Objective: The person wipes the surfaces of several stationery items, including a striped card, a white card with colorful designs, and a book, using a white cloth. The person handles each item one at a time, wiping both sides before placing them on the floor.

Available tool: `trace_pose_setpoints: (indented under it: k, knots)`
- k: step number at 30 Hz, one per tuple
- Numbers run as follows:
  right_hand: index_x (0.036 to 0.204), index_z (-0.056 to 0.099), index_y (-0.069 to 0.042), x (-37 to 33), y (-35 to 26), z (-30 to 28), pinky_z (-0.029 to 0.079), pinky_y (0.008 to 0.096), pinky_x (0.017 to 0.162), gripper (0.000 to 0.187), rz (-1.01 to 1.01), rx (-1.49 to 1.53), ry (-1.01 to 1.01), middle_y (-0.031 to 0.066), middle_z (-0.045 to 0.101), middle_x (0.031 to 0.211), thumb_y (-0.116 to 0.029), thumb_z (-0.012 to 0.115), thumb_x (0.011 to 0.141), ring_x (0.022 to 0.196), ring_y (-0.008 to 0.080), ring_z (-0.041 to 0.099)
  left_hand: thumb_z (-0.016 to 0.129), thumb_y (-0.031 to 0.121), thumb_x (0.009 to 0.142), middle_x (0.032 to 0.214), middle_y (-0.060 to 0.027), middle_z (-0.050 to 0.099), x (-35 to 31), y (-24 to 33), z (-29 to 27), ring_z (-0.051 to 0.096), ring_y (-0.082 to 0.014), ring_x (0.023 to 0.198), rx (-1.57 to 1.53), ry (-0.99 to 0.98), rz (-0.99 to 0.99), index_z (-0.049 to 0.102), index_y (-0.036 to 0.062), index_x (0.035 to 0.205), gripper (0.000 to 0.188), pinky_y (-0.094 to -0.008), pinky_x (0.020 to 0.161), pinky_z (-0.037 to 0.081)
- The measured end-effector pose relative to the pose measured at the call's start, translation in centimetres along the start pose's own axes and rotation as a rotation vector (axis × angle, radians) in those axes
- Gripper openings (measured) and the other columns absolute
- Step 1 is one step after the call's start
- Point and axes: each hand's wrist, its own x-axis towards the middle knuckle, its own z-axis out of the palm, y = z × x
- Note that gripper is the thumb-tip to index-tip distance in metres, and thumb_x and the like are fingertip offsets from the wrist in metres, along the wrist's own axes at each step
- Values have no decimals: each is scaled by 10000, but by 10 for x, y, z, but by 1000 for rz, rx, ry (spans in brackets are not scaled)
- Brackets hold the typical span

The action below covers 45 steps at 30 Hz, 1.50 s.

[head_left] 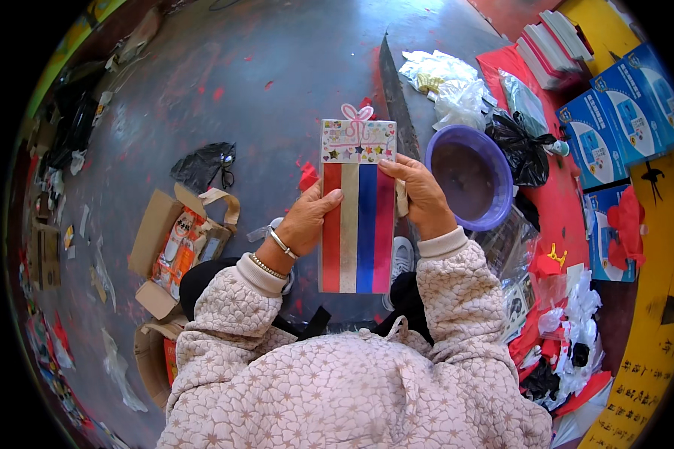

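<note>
Upright before my chest is a flat pack [358, 224] with red, beige, blue and pink stripes running lengthwise. Its white top strip carries small stars and coloured stickers, and a pink bow shape rises from the upper edge. My left hand [307, 217] grips the left edge, thumb lying over the front. At the upper right corner, my right hand [421, 191] pinches the pack with its thumb in front. The fingers behind the pack are mostly hidden. A grey shoe [403, 258] shows below it.
To my right stands a purple basin [468, 177] of murky liquid, near a black plastic bag [520, 146] and blue boxes [636, 105]. An open cardboard box [153, 232] with orange packs sits left. Plastic scraps [569, 329] lie at lower right.
</note>
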Motion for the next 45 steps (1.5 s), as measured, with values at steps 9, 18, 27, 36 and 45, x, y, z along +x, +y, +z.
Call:
trace_pose_setpoints:
  k: [9, 18, 27, 36, 45]
  knots:
    - [916, 560, 56, 0, 2, 9, 529, 265, 583, 117, 54, -43, 188, 143, 626, 828, -23, 545, 831, 667, 171, 631, 516, 251, 883, 1050, -124, 596, -2, 17, 7, 606, -198, 927, -340, -20, -144, 488, 20, 1126, 336, -332, 799, 504]
    - [826, 588, 8, -8, 3, 9, 487, 237, 548, 156, 139, -157, 34, 67, 619, 767, -148, 592, 833, 615, 114, 591, 374, 269, 944, 1066, -143, 583, 8, 21, -27, 600, -259, 941, -418, -55, -123, 464, 8, 1131, 334, -405, 833, 490]
    - [908, 586, -10, -13, -35, -20, 485, 224, 551, 161, -372, -111, 142, 67, 616, 804, -162, 559, 865, 643, 120, 598, 340, 270, 951, 1104, -176, 553, 12, 30, -30, 573, -299, 992, -559, -40, -85, 439, -2, 1155, 354, -465, 877, 460]
    - [943, 639, -77, -15, 5, 26, 465, 325, 743, 178, -837, -1434, -233, 70, 611, 1067, -41, 557, 790, 808, 277, 569, 327, 293, 953, 1169, -178, 517, 16, 33, -42, 520, -300, 1068, -582, -125, -120, 414, -14, 1194, 400, -468, 936, 405]
    - [1017, 552, 46, -37, -15, -32, 496, 306, 740, 218, 103, -251, 51, 113, 612, 927, -102, 472, 878, 829, 179, 601, 318, 320, 951, 1198, -174, 490, -1, 78, -27, 472, -336, 1111, -517, 311, 317, 406, 6, 1207, 415, -492, 967, 353]
